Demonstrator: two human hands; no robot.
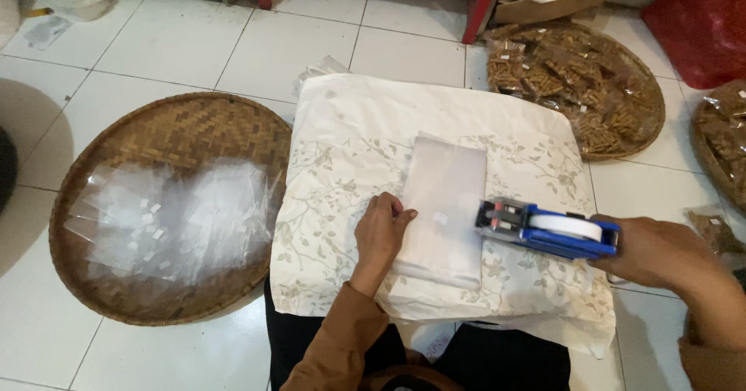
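A stack of clear plastic bags (444,197) lies on a white floral pillow (350,150) across my lap. My left hand (381,232) rests on the left edge of the stack, fingers curled and pressing it down. My right hand (653,251) grips a blue label gun (544,228) with a white roll, its nose touching the right side of the top bag. A small white label (440,218) sits on that bag.
A round woven tray (194,127) on the left holds several labelled clear bags (171,216). Another woven tray (579,80) at the upper right holds packed brown snacks. A red bag (699,22) and a cardboard box (552,2) stand on the white tile floor behind.
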